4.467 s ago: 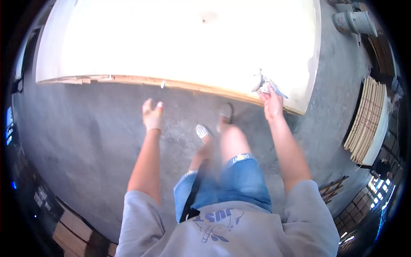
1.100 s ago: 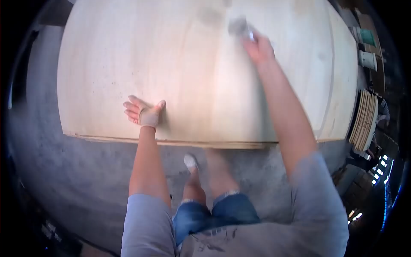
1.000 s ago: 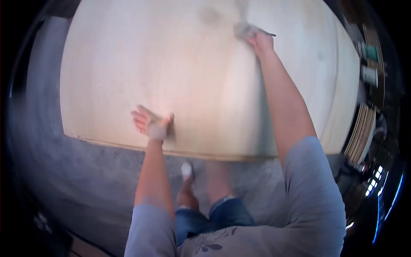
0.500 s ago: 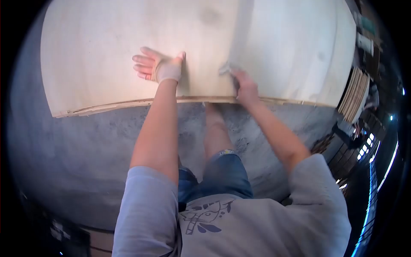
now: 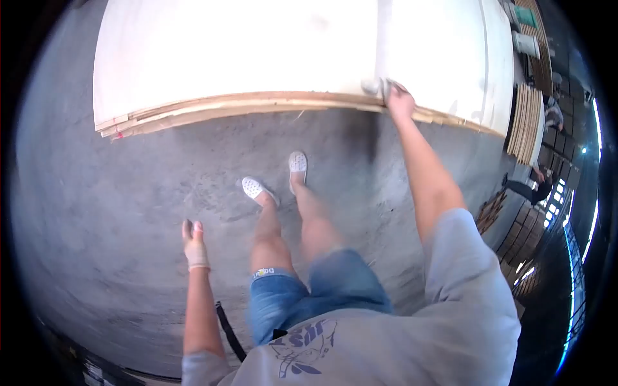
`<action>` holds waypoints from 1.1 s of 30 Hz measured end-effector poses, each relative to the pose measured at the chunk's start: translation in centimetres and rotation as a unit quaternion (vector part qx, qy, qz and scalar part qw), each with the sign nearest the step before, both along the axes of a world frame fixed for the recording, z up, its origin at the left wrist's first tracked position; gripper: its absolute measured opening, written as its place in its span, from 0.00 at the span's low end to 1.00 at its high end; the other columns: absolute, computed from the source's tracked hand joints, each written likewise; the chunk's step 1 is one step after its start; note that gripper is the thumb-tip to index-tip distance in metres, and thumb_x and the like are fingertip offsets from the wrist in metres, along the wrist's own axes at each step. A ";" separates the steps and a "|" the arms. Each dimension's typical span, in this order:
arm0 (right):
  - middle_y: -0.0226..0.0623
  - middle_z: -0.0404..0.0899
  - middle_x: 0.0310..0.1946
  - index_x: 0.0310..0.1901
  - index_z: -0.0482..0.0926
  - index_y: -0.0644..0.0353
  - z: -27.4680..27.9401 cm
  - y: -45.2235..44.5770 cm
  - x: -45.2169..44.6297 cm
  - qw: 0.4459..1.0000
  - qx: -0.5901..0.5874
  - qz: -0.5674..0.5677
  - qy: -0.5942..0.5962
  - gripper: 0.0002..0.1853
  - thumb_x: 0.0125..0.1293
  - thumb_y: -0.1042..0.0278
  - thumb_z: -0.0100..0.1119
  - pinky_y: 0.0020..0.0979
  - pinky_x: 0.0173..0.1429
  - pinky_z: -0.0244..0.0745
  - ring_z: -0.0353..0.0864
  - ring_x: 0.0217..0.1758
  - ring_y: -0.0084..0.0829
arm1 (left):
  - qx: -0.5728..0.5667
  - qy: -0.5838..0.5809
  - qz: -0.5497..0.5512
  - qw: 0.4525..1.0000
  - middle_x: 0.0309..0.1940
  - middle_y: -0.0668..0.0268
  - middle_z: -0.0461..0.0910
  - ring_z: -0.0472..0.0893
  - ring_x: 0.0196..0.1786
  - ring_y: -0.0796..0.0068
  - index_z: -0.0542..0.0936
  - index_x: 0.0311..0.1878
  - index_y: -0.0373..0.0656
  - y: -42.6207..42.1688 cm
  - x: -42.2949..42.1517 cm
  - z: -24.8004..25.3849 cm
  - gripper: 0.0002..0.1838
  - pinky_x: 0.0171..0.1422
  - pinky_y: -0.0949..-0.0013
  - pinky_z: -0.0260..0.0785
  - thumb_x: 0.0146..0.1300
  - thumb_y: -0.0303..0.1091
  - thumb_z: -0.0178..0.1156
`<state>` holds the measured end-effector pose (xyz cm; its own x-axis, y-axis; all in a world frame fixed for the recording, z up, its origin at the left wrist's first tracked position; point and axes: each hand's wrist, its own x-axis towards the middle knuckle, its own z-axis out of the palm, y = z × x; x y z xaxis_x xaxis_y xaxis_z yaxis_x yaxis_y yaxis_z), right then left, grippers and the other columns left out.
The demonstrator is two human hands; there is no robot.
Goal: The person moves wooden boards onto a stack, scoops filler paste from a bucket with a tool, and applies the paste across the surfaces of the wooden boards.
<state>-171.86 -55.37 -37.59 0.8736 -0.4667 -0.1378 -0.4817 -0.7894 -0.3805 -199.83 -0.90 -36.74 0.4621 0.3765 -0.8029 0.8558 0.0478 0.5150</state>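
My right hand (image 5: 402,104) is closed round a small grey-white tool (image 5: 385,89), which looks like a scraper; its exact kind is blurred. The tool is at the near edge of a stack of pale wood sheets (image 5: 270,55), close to a seam in the top surface. Away from the stack, my left hand (image 5: 195,244) is over the floor at the lower left. It holds nothing I can see, with thumb and finger apart, and a pale band covers its palm and wrist.
Rough layered edges (image 5: 225,104) run along the stack's near side. Grey concrete floor (image 5: 148,186) lies under my feet. More stacked boards (image 5: 524,125) stand at the right, with a person in dark clothes (image 5: 535,188) beyond them.
My left hand has left the board and swung down and back to the left. My right hand has moved slightly right, towards the stack's near edge. My body is farther from the stack.
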 end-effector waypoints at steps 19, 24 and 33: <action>0.56 0.80 0.39 0.40 0.82 0.68 -1.0 -7.7 3.0 0.973 -0.141 -0.091 0.158 0.29 0.60 0.44 0.50 0.41 0.55 0.71 0.79 0.48 0.49 | 0.117 0.236 0.036 0.964 0.17 0.79 0.63 0.61 0.20 0.85 0.68 0.26 0.52 38.9 -18.9 7.2 0.18 0.24 0.77 0.51 0.68 0.52 0.49; 0.38 0.82 0.39 0.48 0.79 0.67 -2.0 2.8 -3.7 0.992 0.102 -0.071 0.020 0.17 0.64 0.61 0.58 0.24 0.47 0.73 0.79 0.43 0.24 | 0.112 0.334 0.186 0.917 0.26 0.73 0.75 0.72 0.28 0.80 0.79 0.37 0.49 28.1 -18.4 14.9 0.15 0.31 0.76 0.62 0.63 0.51 0.55; 0.43 0.73 0.52 0.56 0.69 0.71 4.0 45.6 -2.1 0.710 0.650 -0.272 -0.015 0.19 0.68 0.69 0.51 0.35 0.55 0.78 0.77 0.52 0.33 | 0.033 0.035 0.017 0.999 0.45 0.61 0.80 0.77 0.49 0.72 0.73 0.56 0.33 33.3 1.3 9.5 0.26 0.57 0.70 0.66 0.62 0.45 0.58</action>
